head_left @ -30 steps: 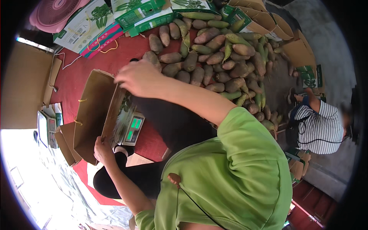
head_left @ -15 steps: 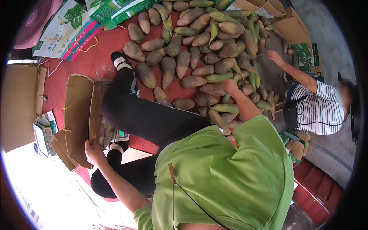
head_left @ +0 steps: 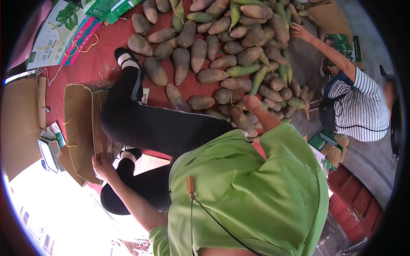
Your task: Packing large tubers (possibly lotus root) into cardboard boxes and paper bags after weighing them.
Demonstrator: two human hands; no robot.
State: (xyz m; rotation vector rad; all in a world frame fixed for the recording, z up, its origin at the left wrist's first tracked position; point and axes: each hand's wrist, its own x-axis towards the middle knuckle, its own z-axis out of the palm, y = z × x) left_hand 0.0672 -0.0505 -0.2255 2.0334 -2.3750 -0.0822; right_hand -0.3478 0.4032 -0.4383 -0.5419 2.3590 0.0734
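Observation:
My left hand (head_left: 103, 168) grips the lower rim of an open cardboard box (head_left: 79, 128) standing at my left beside my legs. Much of the box's inside is hidden. Out over a big pile of radishes (head_left: 211, 76), my right hand (head_left: 254, 104) is curled at the near end of a long green radish (head_left: 258, 79). Its fingers are closed; what is in them, if anything, is hidden. Brownish-purple radishes lie around it, such as one (head_left: 235, 84) just to its left. A plump brown one (head_left: 242, 119) lies below the hand.
Across the pile, a person in a striped shirt (head_left: 361, 109) reaches a hand (head_left: 302, 32) toward the radishes. Printed cartons (head_left: 62, 27) lie at the upper left on the red floor covering (head_left: 92, 68). A small scale (head_left: 50, 147) stands beyond the box; an open carton (head_left: 335, 149) sits at right.
The view has shifted, so the pile appears higher. My right hand has drawn nearer to me, and a long green radish now shows beyond it. My left hand stays at the box rim.

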